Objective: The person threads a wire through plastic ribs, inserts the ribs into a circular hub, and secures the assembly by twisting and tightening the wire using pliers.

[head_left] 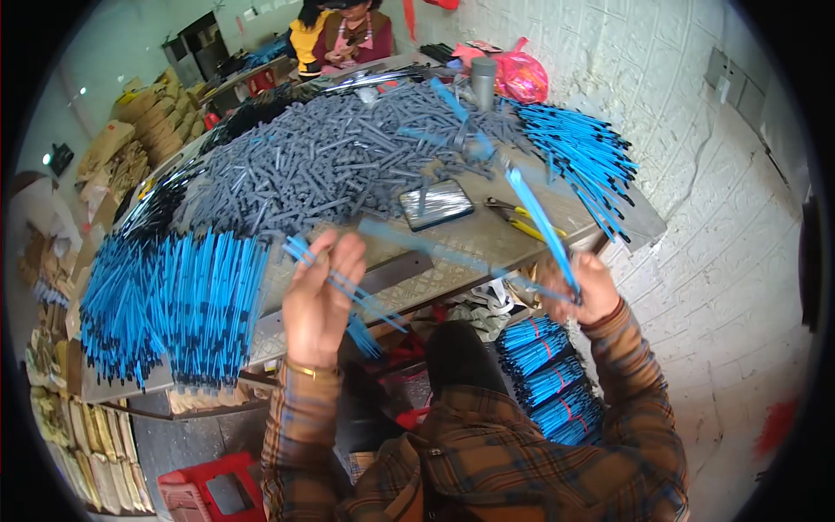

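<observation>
My left hand (317,300) is raised over the table's near edge, with several thin blue sticks (370,302) between thumb and fingers. The sticks slant down to the right. My right hand (594,291) is closed around the lower end of a long blue strip (541,217) with a dark end; the strip points up and to the left. Another blue strip (435,245) is smeared by motion between the hands; I cannot tell which hand has it. A large heap of short grey pieces (322,152) lies beyond my hands.
Blue sticks with black ends lie in a big pile (213,304) at the left and another (578,152) at the right. Pliers with yellow handles (531,222) lie beside a shiny pad (437,204). Tied blue bundles (552,383) stand below. A person (357,39) sits across.
</observation>
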Motion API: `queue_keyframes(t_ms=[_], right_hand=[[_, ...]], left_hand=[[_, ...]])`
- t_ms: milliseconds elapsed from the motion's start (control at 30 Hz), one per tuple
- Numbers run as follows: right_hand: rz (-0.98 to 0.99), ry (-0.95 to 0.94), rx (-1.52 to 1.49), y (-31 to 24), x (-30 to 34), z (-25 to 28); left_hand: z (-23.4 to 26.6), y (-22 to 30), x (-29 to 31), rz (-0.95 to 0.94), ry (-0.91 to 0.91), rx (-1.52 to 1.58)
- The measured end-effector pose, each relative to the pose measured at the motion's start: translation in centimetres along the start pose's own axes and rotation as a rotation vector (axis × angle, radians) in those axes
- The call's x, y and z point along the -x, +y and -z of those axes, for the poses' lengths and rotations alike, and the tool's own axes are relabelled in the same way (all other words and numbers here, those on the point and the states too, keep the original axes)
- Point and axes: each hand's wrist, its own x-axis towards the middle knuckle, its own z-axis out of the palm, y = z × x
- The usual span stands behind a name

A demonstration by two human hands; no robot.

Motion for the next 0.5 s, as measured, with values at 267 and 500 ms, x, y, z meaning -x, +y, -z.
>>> queue_keyframes(t_ms=[267, 500], right_hand=[[-0.755, -0.193, -1.499, -3.2, -0.6, -9.2], [-0.627, -0.382, -1.401, -2.6, -1.6, -8.6]], left_hand=[[-2.1, -2.4, 1.1, -0.128, -0.038, -0.12], [-2.0, -2.2, 1.6, -0.38, 0.208, -0.252]])
